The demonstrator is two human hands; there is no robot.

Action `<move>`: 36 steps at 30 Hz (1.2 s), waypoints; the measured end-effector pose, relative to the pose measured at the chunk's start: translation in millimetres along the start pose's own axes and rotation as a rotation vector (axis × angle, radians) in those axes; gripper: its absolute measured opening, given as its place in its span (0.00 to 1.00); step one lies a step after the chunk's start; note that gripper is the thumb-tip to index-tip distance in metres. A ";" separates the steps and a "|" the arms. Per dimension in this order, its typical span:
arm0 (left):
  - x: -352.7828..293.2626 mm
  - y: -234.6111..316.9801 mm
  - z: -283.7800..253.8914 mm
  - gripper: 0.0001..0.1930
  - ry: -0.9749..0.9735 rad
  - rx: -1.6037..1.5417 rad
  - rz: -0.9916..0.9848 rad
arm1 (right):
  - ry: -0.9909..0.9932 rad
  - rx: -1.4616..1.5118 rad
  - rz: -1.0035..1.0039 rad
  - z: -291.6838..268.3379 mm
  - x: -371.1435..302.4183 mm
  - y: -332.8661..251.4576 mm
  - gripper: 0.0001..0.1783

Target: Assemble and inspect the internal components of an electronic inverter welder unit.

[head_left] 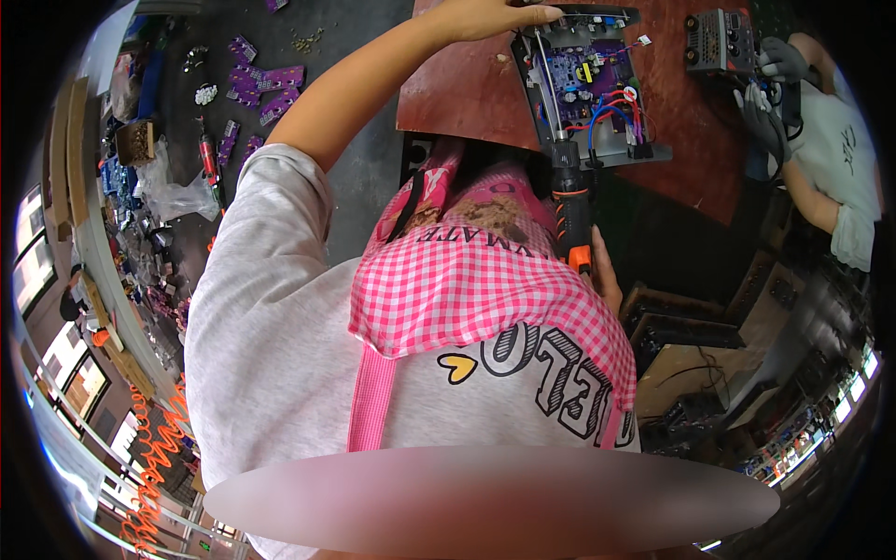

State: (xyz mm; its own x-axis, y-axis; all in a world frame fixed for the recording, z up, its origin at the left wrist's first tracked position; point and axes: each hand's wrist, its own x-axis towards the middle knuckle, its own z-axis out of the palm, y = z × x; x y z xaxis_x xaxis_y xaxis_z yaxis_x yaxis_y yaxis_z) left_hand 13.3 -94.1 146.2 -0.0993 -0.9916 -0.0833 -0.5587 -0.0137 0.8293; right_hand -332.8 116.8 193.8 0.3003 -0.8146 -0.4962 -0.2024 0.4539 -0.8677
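Note:
My left hand [490, 17] reaches to the far end of an open metal chassis [644, 154], one digit lying along its edge while the picture's upper border cuts off part of the hand. Inside the chassis sits a purple circuit board [586, 75] with blue and red wires [616, 107]. My right hand [605, 271] is wrapped around a black and orange power screwdriver [571, 201], its palm mostly hidden behind the tool. The screwdriver's long bit [549, 84] runs over the chassis's left side, its tip close to my left hand.
A reddish-brown board [457, 93] lies under the chassis. At left are loose purple circuit boards [271, 79], a red screwdriver [207, 154], a plastic bag [182, 191] and a cardboard box [136, 142]. On the right, a gloved co-worker [831, 140] handles a black device [721, 42].

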 end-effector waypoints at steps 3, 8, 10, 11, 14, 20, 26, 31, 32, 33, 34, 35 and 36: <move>4.4 -4.4 5.6 0.22 0.054 -0.055 0.030 | 0.012 -0.015 0.009 4.6 -1.7 -1.0 0.42; 11.4 -10.1 6.0 0.22 0.098 0.175 0.205 | 0.019 0.013 0.010 13.1 -4.2 0.2 0.40; 10.2 -11.6 5.9 0.22 0.118 0.231 0.247 | 0.026 0.032 0.035 18.2 -5.9 0.7 0.40; 10.2 -11.7 5.5 0.22 0.121 0.207 0.242 | 0.030 0.028 0.029 20.6 -6.1 0.7 0.39; 8.3 -11.3 4.8 0.23 0.120 0.185 0.226 | 0.041 0.021 0.056 28.9 -4.5 1.6 0.37; 7.5 -10.9 5.1 0.23 0.159 0.172 0.274 | 0.053 0.036 0.076 37.7 2.7 3.0 0.35; 9.4 -13.1 5.5 0.23 0.185 0.209 0.294 | 0.016 0.098 0.075 38.6 6.2 1.5 0.36; 9.2 -11.0 6.5 0.24 0.150 0.157 0.228 | 0.040 0.088 0.033 40.2 7.7 2.2 0.37; 8.9 -10.4 7.1 0.24 0.157 0.136 0.217 | 0.040 0.093 0.024 40.2 8.3 3.2 0.36; 8.6 -10.0 7.3 0.24 0.163 0.116 0.205 | 0.036 0.092 0.046 40.1 8.7 4.3 0.36; 8.2 -9.9 7.1 0.24 0.163 0.117 0.204 | 0.037 0.098 0.016 39.7 9.0 5.6 0.36; 8.1 -9.9 7.0 0.24 0.165 0.127 0.214 | 0.026 0.132 0.041 39.0 9.4 6.9 0.36; 7.6 -10.2 6.5 0.24 0.167 0.136 0.226 | 0.025 0.147 0.102 39.0 9.8 8.6 0.36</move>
State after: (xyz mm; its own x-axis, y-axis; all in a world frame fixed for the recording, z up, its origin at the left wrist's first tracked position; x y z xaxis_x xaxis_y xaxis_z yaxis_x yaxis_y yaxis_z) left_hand 12.9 -100.6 133.5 -0.1028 -0.9752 0.1959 -0.6444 0.2153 0.7337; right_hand -295.3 126.8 180.4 0.2611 -0.7694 -0.5830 -0.0922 0.5813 -0.8085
